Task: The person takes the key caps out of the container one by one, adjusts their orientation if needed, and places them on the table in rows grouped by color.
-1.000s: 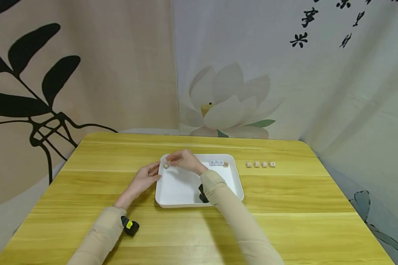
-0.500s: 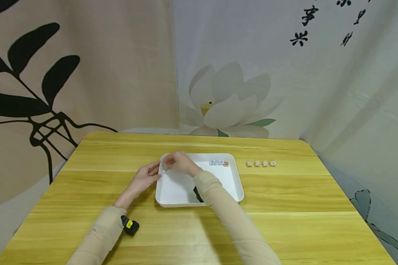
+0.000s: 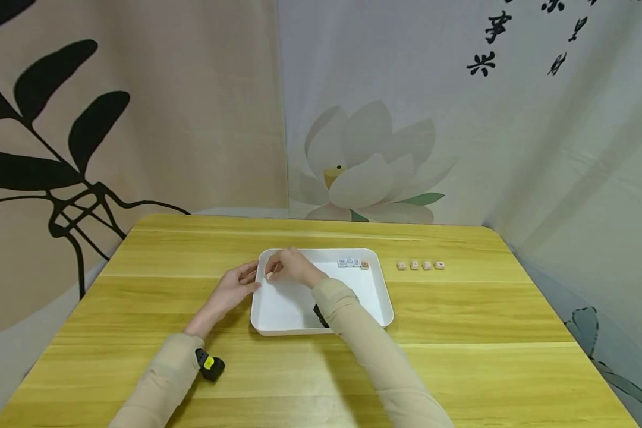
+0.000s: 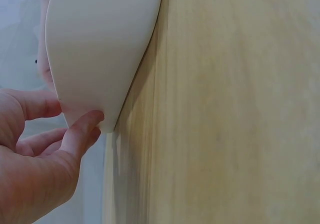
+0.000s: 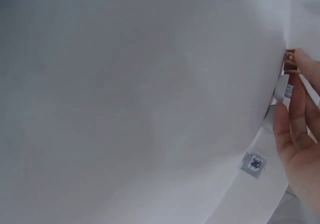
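My left hand [image 3: 232, 288] rests its fingertips on the left side of the white tray [image 3: 299, 332]; the left wrist view has the thumb and fingers of this hand [image 4: 50, 149] against the tray's outer wall [image 4: 102, 49]. Inside the tray's back left corner, my right hand [image 3: 291, 266] is bent down. As the right wrist view shows, that hand [image 5: 300, 119] pinches a small brown block [image 5: 290, 63] between thumb and finger, close to the tray wall. Pale blocks lie beside it, one with a dark printed face [image 5: 253, 164]; the fingers partly hide others.
At the tray's back right, a row of small white blocks [image 3: 350, 263] stands with a brown block [image 3: 364, 266] at its end. Several small pale blocks [image 3: 427, 266] line up on the wooden table [image 3: 460, 380] right of the tray. A printed curtain [image 3: 208, 119] hangs behind.
Since a second ago my right hand has shifted slightly left and down over the tray's back left corner. My left hand has stayed at the tray's side.
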Demonstrator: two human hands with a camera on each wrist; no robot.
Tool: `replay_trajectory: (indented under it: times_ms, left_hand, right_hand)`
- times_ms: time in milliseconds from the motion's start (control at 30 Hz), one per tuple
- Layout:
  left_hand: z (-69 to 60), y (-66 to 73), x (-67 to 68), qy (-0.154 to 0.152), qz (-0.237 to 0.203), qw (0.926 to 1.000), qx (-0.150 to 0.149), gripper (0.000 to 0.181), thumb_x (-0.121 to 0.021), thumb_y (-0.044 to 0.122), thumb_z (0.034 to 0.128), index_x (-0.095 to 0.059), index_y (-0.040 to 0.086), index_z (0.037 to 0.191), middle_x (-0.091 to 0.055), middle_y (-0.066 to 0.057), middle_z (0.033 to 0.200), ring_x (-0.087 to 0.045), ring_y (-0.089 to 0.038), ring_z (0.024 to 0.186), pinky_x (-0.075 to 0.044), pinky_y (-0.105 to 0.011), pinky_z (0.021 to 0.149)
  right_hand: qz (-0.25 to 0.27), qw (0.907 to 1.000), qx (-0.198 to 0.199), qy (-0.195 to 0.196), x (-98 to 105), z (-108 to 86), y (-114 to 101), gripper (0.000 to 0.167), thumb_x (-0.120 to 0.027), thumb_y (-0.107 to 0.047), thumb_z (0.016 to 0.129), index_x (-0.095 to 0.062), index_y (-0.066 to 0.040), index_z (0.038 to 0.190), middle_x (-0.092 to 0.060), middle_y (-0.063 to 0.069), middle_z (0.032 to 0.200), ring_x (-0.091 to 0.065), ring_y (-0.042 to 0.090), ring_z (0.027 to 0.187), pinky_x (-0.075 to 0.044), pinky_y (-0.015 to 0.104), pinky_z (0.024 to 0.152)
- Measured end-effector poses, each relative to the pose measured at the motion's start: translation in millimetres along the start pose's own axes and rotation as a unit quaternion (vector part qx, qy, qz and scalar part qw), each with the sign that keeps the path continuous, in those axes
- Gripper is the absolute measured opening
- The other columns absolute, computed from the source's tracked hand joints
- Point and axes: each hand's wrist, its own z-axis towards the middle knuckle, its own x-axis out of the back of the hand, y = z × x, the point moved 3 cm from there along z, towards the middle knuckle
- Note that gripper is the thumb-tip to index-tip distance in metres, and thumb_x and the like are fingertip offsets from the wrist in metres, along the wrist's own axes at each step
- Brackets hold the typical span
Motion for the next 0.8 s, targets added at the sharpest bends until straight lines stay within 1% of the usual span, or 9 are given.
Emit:
replay_trajectory:
  times_ms: [167, 300, 400, 533, 600, 700, 800]
  left_hand:
    - [0.9, -1.4, -0.5, 0.002, 0.003, 1.0000, 0.007, 0.058, -0.049, 0.002, 0.0956, -0.024, -0.006, 0.148, -0.027, -0.026, 0.153, -0.034, -0.040, 0.138, -0.040, -0.045, 0.108]
    - [1.1, -1.4, -0.5, 0.003, 0.001, 1.0000, 0.008, 0.058, -0.048, 0.001, 0.0952, -0.024, -0.006, 0.147, -0.026, -0.026, 0.153, -0.033, -0.040, 0.139, -0.039, -0.046, 0.109]
    - [1.1, -2.1, -0.6, 0.004, 0.002, 0.9999, 0.011, 0.058, -0.049, 0.002, 0.0953, -0.024, -0.006, 0.148, -0.026, -0.026, 0.153, -0.033, -0.040, 0.139, -0.039, -0.046, 0.109]
    - [1.1, -2.4, -0.6, 0.003, 0.002, 0.9999, 0.014, 0.059, -0.049, 0.002, 0.0956, -0.023, -0.005, 0.148, -0.025, -0.025, 0.154, -0.032, -0.040, 0.139, -0.038, -0.047, 0.110]
    - [1.3, -2.3, -0.6, 0.003, 0.000, 0.9999, 0.015, 0.059, -0.049, 0.003, 0.0957, -0.023, -0.005, 0.148, -0.025, -0.025, 0.154, -0.032, -0.039, 0.140, -0.038, -0.047, 0.110]
    - [1.6, -2.2, -0.5, 0.004, 0.003, 0.9999, 0.015, 0.058, -0.049, 0.003, 0.0958, -0.024, -0.005, 0.148, -0.026, -0.025, 0.154, -0.032, -0.039, 0.140, -0.038, -0.047, 0.110]
    - [1.9, -2.2, -0.6, 0.006, 0.004, 0.9999, 0.016, 0.058, -0.049, 0.003, 0.0957, -0.024, -0.005, 0.148, -0.026, -0.025, 0.153, -0.032, -0.039, 0.140, -0.038, -0.047, 0.110]
  right_hand:
    - [0.016, 0.9998, 0.014, -0.005, -1.4, -0.3, 7.3, 0.016, -0.074, -0.010, 0.080, -0.072, -0.007, 0.095, -0.072, 0.004, 0.096, -0.061, 0.010, 0.083, -0.048, 0.012, 0.074]
    - [0.031, 0.9994, 0.016, -0.001, 2.6, -3.9, 11.5, 0.021, -0.073, -0.010, 0.081, -0.072, -0.007, 0.102, -0.072, 0.005, 0.102, -0.062, 0.011, 0.087, -0.050, 0.013, 0.077]
    - [0.057, 0.9983, 0.013, 0.005, 7.3, -8.9, 11.5, 0.024, -0.071, -0.010, 0.083, -0.071, -0.005, 0.106, -0.071, 0.007, 0.106, -0.063, 0.015, 0.091, -0.051, 0.016, 0.080]
    - [0.093, 0.9954, 0.014, 0.021, 14.5, -14.9, 12.1, 0.025, -0.070, -0.010, 0.084, -0.070, -0.005, 0.108, -0.070, 0.009, 0.109, -0.065, 0.018, 0.096, -0.053, 0.018, 0.083]
    - [0.099, 0.9944, 0.015, 0.034, 18.6, -17.6, 13.0, 0.025, -0.070, -0.011, 0.084, -0.070, -0.005, 0.109, -0.070, 0.009, 0.109, -0.066, 0.019, 0.098, -0.053, 0.019, 0.083]
    - [0.106, 0.9927, 0.019, 0.054, 26.4, -22.0, 13.7, 0.026, -0.072, -0.010, 0.083, -0.070, -0.003, 0.108, -0.069, 0.009, 0.108, -0.066, 0.020, 0.098, -0.055, 0.021, 0.083]
    - [0.113, 0.9908, 0.022, 0.070, 33.6, -26.2, 16.5, 0.027, -0.072, -0.009, 0.082, -0.070, -0.001, 0.108, -0.069, 0.009, 0.105, -0.064, 0.019, 0.094, -0.055, 0.023, 0.082]
